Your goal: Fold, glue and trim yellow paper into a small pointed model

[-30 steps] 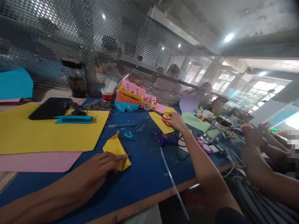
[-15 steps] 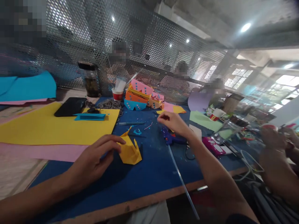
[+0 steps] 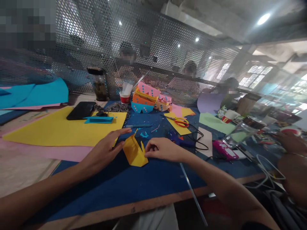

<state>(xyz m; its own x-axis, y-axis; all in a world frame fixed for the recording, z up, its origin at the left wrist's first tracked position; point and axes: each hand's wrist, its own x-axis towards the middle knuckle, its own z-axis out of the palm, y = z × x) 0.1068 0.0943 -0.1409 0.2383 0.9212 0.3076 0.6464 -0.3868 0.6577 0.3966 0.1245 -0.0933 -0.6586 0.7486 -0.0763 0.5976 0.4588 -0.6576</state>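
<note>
A folded yellow paper piece (image 3: 134, 152) stands on the blue work mat, with flaps sticking up on its left and right. My left hand (image 3: 104, 147) is just left of it, thumb and fingers spread apart; the thumb tip is close to the paper, though contact is hard to make out. At the paper's right edge, my right hand (image 3: 163, 149) has its fingertips pinched together on the upright flap. Behind that forearm lies a blue glue gun (image 3: 175, 137), partly hidden, with a clear glue stick (image 3: 192, 191) reaching past the table edge.
Yellow-handled scissors (image 3: 181, 121) lie on yellow paper. Decorated paper crowns (image 3: 146, 95) stand near a red-and-white cup (image 3: 124, 97) at the mesh screen. A black phone (image 3: 81, 110) rests on a yellow sheet (image 3: 72, 135). A magenta device (image 3: 225, 150) and another person's arm (image 3: 292, 169) are at right.
My right hand has moved left and down from above the glue gun to the yellow paper's right flap, uncovering the scissors. My left hand's fingers have straightened and drawn off the paper.
</note>
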